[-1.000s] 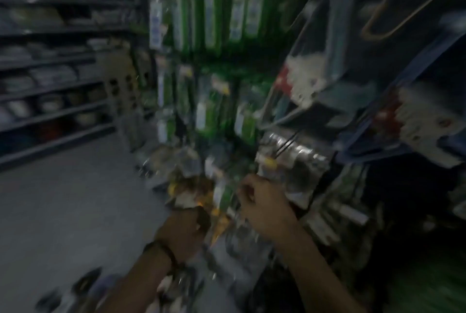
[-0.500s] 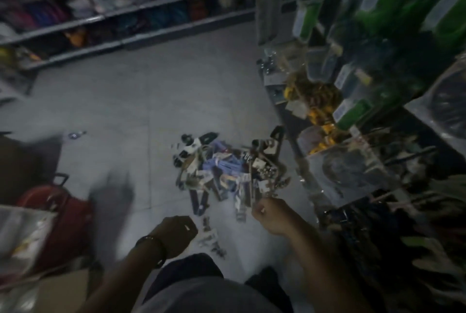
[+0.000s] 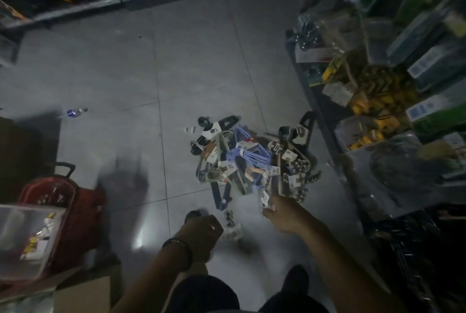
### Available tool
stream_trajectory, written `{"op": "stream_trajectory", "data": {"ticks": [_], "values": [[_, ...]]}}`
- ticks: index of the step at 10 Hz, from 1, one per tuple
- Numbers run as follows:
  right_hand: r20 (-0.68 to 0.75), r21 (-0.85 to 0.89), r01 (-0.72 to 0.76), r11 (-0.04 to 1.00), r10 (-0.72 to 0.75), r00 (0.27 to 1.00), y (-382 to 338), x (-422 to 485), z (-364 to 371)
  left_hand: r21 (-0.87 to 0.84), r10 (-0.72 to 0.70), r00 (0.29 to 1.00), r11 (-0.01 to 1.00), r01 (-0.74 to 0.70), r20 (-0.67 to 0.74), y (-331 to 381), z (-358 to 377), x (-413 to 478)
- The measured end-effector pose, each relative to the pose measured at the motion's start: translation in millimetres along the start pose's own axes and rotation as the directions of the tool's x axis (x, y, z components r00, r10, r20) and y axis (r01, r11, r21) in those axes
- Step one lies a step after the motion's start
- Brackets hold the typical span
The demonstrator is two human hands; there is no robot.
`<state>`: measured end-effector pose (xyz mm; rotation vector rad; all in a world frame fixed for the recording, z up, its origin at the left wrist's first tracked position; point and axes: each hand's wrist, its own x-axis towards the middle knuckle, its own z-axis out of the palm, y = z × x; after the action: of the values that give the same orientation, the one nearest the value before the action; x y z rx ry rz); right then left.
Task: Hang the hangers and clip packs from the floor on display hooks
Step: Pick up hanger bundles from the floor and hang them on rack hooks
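Note:
A pile of hangers and clip packs (image 3: 248, 161) lies on the grey floor tiles beside the display rack. Blue hangers (image 3: 249, 155) sit at its middle, black hangers (image 3: 301, 131) at its far edge. My right hand (image 3: 286, 215) reaches down to the pile's near edge, fingertips at a carded clip pack (image 3: 265, 196); blur hides whether they grip it. My left hand (image 3: 201, 233) hovers low over the floor with loosely curled fingers, and I see nothing in it. A small loose clip pack (image 3: 232, 228) lies just right of it.
The display rack (image 3: 393, 101) with hanging green and yellow packs fills the right side. A red wheeled basket (image 3: 64, 201), a clear plastic box (image 3: 27, 239) and a cardboard carton (image 3: 80, 295) stand at the left. Shelving (image 3: 83, 7) runs along the far side. A small wrapper (image 3: 73, 112) lies on the tiles.
My view swung from the rack's hooks down to the floor. Both hands dropped from the hanging packs towards the pile, the right one reaching furthest.

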<state>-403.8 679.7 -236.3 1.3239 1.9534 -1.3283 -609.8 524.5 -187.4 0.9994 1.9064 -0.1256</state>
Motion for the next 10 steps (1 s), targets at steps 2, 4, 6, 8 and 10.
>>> {"op": "stream_trajectory", "data": {"ticks": [2, 4, 6, 8, 10], "values": [[-0.148, 0.039, -0.107, 0.993, 0.112, 0.983, -30.8, 106.9, 17.6, 0.173, 0.070, 0.964, 0.978, -0.117, 0.256, -85.0, -33.5, 141.8], [-0.203, -0.034, -0.149, 0.988, 0.140, 0.969, -1.0, 270.5, 43.7, 0.114, 0.044, 0.989, 0.992, -0.061, 0.140, -112.6, -28.1, 327.3], [-0.184, -0.284, -0.133, 0.950, 0.082, 0.979, 77.3, 494.5, 65.6, 0.172, 0.111, 0.993, 0.978, -0.118, 0.046, -133.6, 64.4, 517.8], [-0.267, -0.632, -0.115, 0.767, -0.076, 0.961, 130.0, 623.5, 87.3, 0.263, 0.098, 0.995, 0.961, -0.090, -0.017, -157.4, 153.4, 639.9], [-0.261, -0.625, -0.140, 0.768, -0.037, 0.965, 135.5, 680.0, 108.6, 0.310, 0.064, 0.994, 0.950, -0.035, -0.086, -173.3, 193.4, 660.2]]}}
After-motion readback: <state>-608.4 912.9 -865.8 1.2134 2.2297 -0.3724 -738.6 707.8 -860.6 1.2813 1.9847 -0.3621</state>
